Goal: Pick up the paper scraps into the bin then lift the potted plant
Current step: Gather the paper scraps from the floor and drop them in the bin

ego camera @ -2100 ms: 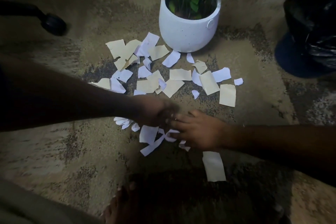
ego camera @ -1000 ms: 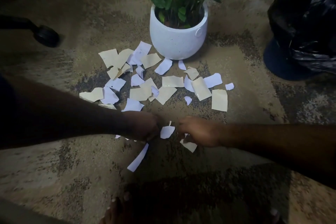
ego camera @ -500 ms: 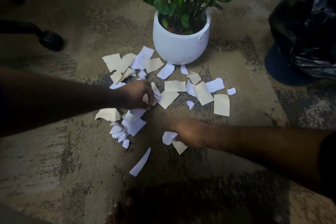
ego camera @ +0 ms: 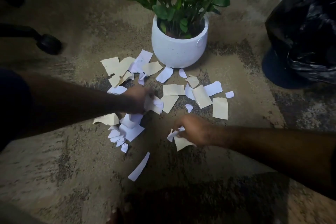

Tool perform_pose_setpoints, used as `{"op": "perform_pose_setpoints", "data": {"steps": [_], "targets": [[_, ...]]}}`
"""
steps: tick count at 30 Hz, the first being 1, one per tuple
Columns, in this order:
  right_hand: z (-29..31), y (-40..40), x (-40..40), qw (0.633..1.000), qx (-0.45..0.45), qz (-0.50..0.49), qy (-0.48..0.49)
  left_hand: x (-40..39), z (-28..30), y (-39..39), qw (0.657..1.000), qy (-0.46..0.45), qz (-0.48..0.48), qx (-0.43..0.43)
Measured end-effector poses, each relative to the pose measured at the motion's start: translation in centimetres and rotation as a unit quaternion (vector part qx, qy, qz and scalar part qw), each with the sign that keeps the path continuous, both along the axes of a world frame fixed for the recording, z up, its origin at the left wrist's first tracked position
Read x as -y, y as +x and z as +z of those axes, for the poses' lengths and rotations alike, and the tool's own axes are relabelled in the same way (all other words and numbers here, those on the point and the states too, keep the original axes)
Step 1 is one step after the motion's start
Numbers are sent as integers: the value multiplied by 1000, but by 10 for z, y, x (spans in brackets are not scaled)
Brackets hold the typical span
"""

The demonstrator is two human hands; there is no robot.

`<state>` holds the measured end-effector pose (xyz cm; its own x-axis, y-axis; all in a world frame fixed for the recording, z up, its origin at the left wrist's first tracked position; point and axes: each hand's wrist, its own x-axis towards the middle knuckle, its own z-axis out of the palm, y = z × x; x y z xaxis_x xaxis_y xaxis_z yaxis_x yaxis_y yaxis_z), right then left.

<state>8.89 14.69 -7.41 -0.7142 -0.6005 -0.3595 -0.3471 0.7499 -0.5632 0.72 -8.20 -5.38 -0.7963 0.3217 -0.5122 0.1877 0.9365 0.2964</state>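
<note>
Both hands clamped on scraps: left hand [ego camera: 135, 99] bunching a wad, right hand [ego camera: 193, 130] pinching a few pcs, prob. to batch trips. Bin [ego camera: 307, 29] (black-bagged) sits far right, so most paper scraps [ego camera: 200, 94] remain on carpet [ego camera: 72, 160].

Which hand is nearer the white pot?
Left. The left hand grips scraps just in front of the white pot; the right hand holds scraps farther back toward the person.

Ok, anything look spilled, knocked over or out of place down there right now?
Only the paper scraps, strewn over the carpet in front of the potted plant. The plant stands upright, no soil spilled. Left hand and right hand each grip scraps. The bin is off to the right.
</note>
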Motion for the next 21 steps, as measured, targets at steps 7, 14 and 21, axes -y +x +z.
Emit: {"op": "perform_pose_setpoints", "data": {"steps": [7, 14, 21], "targets": [[33, -26, -8, 987, 2, -143, -77, -11, 17, -15, 998, 42, 28, 27], [85, -60, -40, 976, -21, -193, -93, -42, 46, -31, 984, 140, 111, -9], [142, -66, -88, 981, -29, -183, -59, -79, 75, -42, 949, 279, 145, -1]]}}
